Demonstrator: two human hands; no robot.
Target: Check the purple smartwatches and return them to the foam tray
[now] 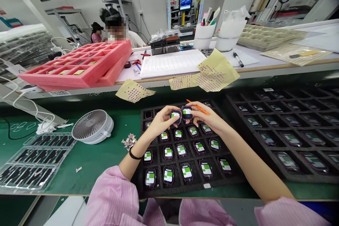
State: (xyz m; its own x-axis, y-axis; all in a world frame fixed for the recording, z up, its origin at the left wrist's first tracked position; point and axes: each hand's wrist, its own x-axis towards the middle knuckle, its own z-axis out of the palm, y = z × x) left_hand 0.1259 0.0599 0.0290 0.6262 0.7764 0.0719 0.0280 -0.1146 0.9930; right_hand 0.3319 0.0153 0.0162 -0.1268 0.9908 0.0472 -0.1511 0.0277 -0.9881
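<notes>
Above the back rows of a black foam tray [169, 188], my left hand [165, 118] holds a watch [175, 117] with a lit screen, its fingers closed round the case. Right beside it, my right hand [200, 114] grips a second watch [186, 112], also lit green and white. An orange stick [198, 106] lies across the fingers of my right hand. Below both hands, several watches with green and white screens sit in the tray's compartments, among them a watch [186, 171] in the front row.
A second black tray of watches [288, 160] is at the right. To the left are a round fan [92, 127], small scraps [129, 141] and a clear plastic tray [34, 159]. Pink foam trays [106, 74], papers and cups stand on the shelf; people sit behind it.
</notes>
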